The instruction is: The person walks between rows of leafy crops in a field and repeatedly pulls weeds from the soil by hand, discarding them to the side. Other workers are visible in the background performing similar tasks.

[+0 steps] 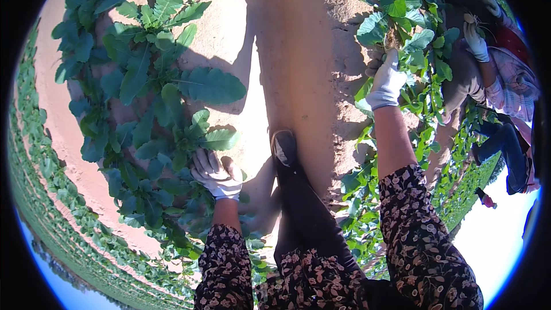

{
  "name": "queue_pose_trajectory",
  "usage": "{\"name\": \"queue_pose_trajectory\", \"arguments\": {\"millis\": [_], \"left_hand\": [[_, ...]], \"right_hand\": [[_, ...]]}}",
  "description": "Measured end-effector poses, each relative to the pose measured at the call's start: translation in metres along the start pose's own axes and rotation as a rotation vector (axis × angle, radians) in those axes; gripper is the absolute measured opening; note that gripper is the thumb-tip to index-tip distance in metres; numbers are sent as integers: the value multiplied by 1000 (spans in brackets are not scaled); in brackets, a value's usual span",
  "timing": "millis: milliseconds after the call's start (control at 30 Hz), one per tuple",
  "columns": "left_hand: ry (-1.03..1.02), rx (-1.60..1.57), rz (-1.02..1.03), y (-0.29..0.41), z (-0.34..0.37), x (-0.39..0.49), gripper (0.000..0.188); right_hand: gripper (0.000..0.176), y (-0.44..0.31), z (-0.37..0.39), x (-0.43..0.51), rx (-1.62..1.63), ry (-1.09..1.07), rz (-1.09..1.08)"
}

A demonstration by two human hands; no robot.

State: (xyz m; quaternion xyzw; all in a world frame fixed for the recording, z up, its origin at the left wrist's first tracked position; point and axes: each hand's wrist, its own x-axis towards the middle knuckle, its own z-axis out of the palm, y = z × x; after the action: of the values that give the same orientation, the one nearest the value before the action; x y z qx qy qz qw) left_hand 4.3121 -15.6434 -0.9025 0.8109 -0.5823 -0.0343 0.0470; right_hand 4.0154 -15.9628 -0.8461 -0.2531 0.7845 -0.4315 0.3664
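Note:
My left hand [217, 174], in a white glove with soiled fingers, is against the leaves of the left row of leafy green plants [148, 73]. Its thumb stands apart from the fingers, and nothing shows between them. On the other side, my right hand [387, 79], also in a white glove, is closed at the base of a leafy plant [398, 30] in the right row. A brownish clump, perhaps roots or dry stems [391, 38], shows just above the thumb. Leaves and the glove hide the exact grip.
A bare soil furrow [297, 51] runs between the rows, with my shoe [285, 148] in it. At right, a person in white gloves [475, 41] holds something small and pale. Another person in blue jeans [506, 150] is behind. More crop rows [47, 150] curve away left.

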Motion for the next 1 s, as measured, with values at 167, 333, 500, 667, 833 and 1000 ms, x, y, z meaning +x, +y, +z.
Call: {"name": "queue_pose_trajectory", "arguments": {"millis": [167,333,500,667,833,1000], "left_hand": [[80,-5,42,1,2,0,59],[51,7,-1,-1,3,-3,60],[-70,19,-67,-5,5,-9,72],[89,24,-54,17,-18,11,56],[262,-186,305,53,-40,134,46],[286,72,183,49,3,299,56]], "right_hand": [[69,12,-43,-86,-1035,-948,-941],[75,30,-49,-27,-1017,-287,-1017],[63,62,-33,1,-1208,-79,-1002],[64,59,-35,-4,-1123,-45,-1047],[65,51,-34,-7,-1280,-89,-910],[68,49,-38,-6,-1147,-180,-886]]}}
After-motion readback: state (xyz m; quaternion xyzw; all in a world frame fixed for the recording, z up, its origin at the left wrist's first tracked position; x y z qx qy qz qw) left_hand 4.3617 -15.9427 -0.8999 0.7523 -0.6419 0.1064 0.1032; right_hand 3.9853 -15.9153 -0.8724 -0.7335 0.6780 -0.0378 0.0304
